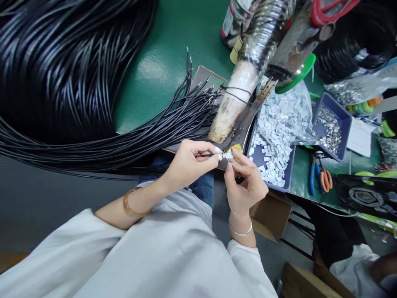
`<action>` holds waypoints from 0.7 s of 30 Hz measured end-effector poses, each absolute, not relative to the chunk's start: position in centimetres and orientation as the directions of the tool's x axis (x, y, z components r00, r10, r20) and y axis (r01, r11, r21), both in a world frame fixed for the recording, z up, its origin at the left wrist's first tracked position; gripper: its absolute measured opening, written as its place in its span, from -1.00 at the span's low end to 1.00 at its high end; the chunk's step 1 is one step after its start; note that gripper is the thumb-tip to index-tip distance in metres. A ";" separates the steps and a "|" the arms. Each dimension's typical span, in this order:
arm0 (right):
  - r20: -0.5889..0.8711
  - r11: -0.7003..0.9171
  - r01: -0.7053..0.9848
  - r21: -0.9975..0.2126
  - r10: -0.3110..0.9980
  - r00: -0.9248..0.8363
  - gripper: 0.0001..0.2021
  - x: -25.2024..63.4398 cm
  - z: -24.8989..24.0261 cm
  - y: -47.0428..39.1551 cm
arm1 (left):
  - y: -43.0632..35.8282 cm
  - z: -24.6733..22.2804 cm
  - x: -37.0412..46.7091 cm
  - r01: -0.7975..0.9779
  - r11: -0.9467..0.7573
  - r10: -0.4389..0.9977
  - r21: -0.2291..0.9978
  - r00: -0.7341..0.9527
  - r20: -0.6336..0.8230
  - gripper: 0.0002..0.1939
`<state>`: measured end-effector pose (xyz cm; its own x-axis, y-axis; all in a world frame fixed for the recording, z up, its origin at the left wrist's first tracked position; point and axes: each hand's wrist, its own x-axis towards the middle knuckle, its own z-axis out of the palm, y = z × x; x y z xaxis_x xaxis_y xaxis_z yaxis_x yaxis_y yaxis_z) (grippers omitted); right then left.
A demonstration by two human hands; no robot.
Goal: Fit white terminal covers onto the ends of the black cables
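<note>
My left hand [189,163] pinches the end of a thin black cable [206,155] between thumb and fingers, with white on a fingertip. Close against it, my right hand [245,178] is closed on a small pale flat piece [228,155] that meets the cable end. How the two are joined is too small to make out. Just behind the fingertips lies a yellow patch [236,148]. To the left, a bundle of black cables [149,136] with stripped ends reaches across the table edge. A blue tray [288,176] of small pale rectangular pieces stands right of my right hand.
A plastic-wrapped duct [238,91] hangs down just beyond my hands. A large heap of black cable [62,70] covers the table's left. Farther right are a smaller tray [341,153] of metal parts, pliers [313,176] and a black fan [367,196]. Another person's arm [325,265] shows lower right.
</note>
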<state>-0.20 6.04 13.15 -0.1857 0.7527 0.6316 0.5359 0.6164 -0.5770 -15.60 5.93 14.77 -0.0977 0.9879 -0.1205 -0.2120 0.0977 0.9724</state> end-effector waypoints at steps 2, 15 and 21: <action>0.636 0.616 0.540 -0.573 0.750 -0.181 -0.83 -0.2 13.0 6.2 | 6.0 14.7 -15.6 -0.223 0.103 0.988 0.969 -0.093 -0.126 -0.93; 0.653 0.644 0.501 -0.579 0.734 -0.188 -0.82 -0.4 13.0 6.2 | 6.2 14.5 -15.7 -0.190 0.129 0.985 0.973 -0.090 -0.148 -0.94; 0.670 0.649 0.543 -0.532 0.715 -0.199 -0.82 0.0 13.0 6.1 | 6.2 14.9 -16.1 -0.173 0.179 0.983 0.968 -0.014 -0.184 -0.90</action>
<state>-0.04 6.05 12.98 -0.1989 0.7154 0.6698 0.5430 0.6494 -0.5324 -16.10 6.21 14.86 -0.0144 0.9828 -0.1841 -0.1733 0.1789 0.9685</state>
